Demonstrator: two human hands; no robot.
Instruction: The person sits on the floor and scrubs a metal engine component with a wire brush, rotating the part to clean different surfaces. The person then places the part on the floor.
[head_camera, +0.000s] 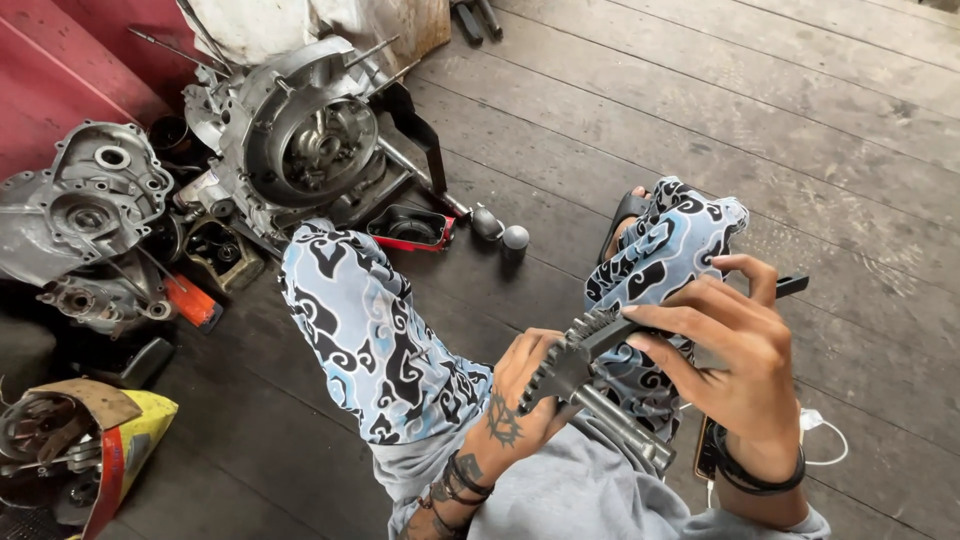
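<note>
Engine parts lie on the far left of the wooden floor (780, 120). I see a grey engine cover (85, 205) there, and beside it a big round engine case (300, 135). Low in the corner sits a yellow bag (130, 435) with metal bits in it. A small black and red tray (412, 228) rests near the case, and two round grey knobs (500, 230) stand just beside it.

Next come my knees in blue and black patterned pants (380, 330). Above my lap I hold the gear shaft (590, 375), a toothed wheel on a long steel rod.

My left hand (525, 395) is closed around the gear. The teeth poke out above my fingers. My right hand (735, 350) is closed too, pinching a dark flat tool (790, 286) whose tip rests against the top of the gear. So the gear shaft sits right between both hands, touching each one, with the rod pointing down toward my right wrist.

I think the work goes best if my left hand keeps the gear very steady. My right hand should press gently, so the tool does not slip off the teeth. A white cable (825, 440) lies on the floor by my right arm.
</note>
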